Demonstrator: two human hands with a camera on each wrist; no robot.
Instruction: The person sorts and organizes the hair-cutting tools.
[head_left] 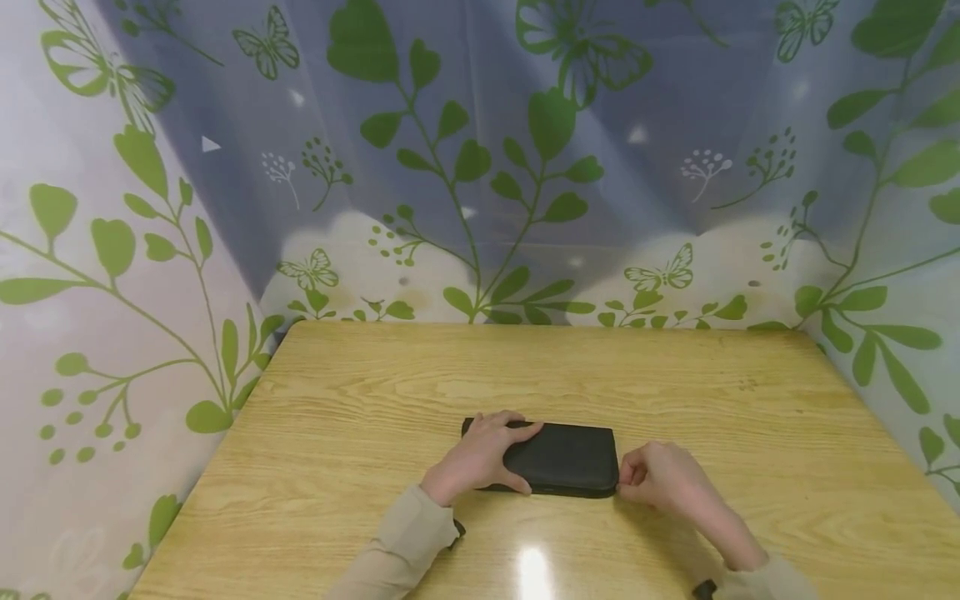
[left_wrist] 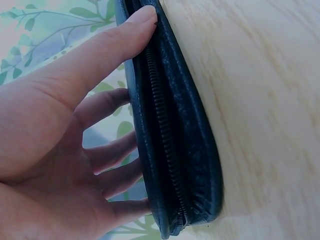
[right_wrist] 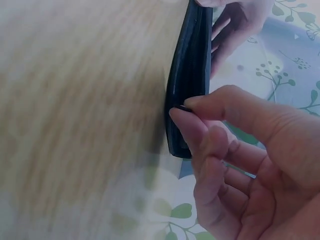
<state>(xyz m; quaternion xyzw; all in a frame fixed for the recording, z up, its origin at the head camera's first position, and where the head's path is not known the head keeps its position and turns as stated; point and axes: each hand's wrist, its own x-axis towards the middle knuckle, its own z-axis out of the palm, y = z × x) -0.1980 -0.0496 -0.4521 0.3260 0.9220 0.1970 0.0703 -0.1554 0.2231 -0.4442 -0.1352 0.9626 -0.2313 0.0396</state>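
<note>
A black zip-up case, flat and oblong with rounded corners, lies on the wooden table. My left hand grips its left part across the width, thumb on the near edge and fingers toward the far edge. In the left wrist view a dark zipper runs along the case's side, its teeth joined where they show. At the right end my right hand pinches a small dark zipper pull between thumb and index finger. Its other fingers are curled. What the case holds is hidden.
The light wooden table extends around the case on all sides. A patterned curtain with green leaves and butterflies hangs behind it and along both sides. Light glares off the near tabletop.
</note>
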